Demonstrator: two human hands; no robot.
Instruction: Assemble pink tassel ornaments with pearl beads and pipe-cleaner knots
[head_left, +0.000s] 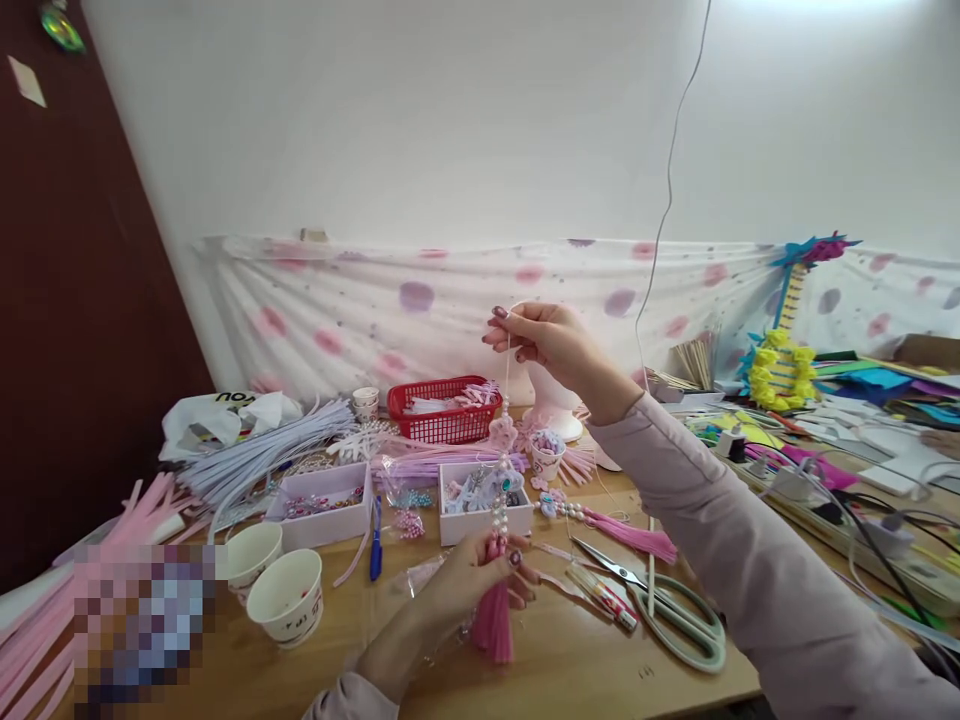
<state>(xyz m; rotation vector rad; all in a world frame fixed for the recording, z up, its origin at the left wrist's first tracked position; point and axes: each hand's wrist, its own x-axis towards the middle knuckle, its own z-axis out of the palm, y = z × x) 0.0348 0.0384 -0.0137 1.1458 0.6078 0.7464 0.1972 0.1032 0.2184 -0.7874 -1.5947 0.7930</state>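
A beaded tassel pendant (501, 433) hangs upright above the table, with a pale pink flower, white pearl beads and a teal piece on it. My right hand (553, 345) is raised and pinches the thin white cord at its top. Lower down, my left hand (480, 572) is closed around the pendant where the beads meet the pink tassel (493, 632). Behind it stands a white box (457, 528) of pale ornaments. A second pendant with a pink tassel (630, 533) lies on the table to the right, near open scissors (679, 610).
Two paper cups (286, 600) stand front left beside a lilac box (326, 515) of beads. A blue pen (376, 545) lies near it. A red basket (446, 425) holds pink strips at the back. Power strips with cables (814, 500) run along the right.
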